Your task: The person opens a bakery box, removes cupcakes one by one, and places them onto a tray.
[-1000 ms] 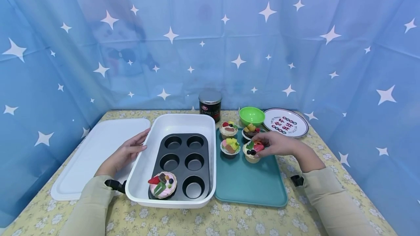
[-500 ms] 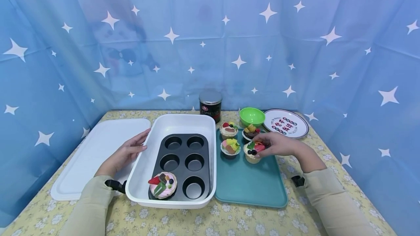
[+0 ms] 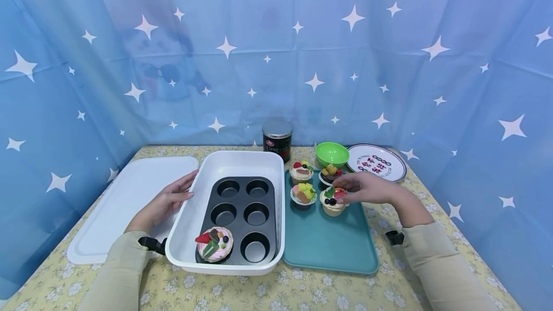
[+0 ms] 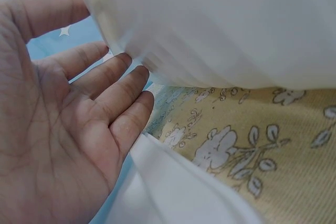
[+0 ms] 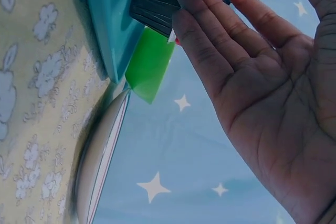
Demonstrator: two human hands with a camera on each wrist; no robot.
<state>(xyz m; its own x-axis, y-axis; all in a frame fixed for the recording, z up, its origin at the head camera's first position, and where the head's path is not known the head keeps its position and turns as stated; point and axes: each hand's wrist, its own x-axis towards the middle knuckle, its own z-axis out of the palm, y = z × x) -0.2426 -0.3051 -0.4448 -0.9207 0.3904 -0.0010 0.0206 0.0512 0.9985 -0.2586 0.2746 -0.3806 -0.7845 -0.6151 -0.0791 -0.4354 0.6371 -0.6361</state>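
In the head view my left hand (image 3: pixel 166 200) lies along the left side of a deep white pan (image 3: pixel 178 248); its fingers are extended, and the left wrist view shows the fingertips at the wall. A dark muffin tin (image 3: pixel 241 227) sits inside that pan, with a pink-cream cupcake (image 3: pixel 214 244) in its front left cup. My right hand (image 3: pixel 373 190) is over the teal tray (image 3: pixel 330 244), fingers loosely extended beside a cream-topped cupcake (image 3: pixel 332 205) with strawberry and blueberries. Whether a fingertip touches it I cannot tell. Three more cupcakes (image 3: pixel 304 196) stand behind and left of it.
A flat white tray (image 3: pixel 125 200) lies on the left. At the back are a dark espresso tin (image 3: pixel 277 143), a green bowl (image 3: pixel 331 154) and a white patterned plate (image 3: pixel 390 167). A floral cloth (image 3: pixel 311 294) covers the table.
My right hand has loosened from the cream-topped cupcake and shifted slightly up and right. The cupcake stays on the teal tray. My left hand has not moved.
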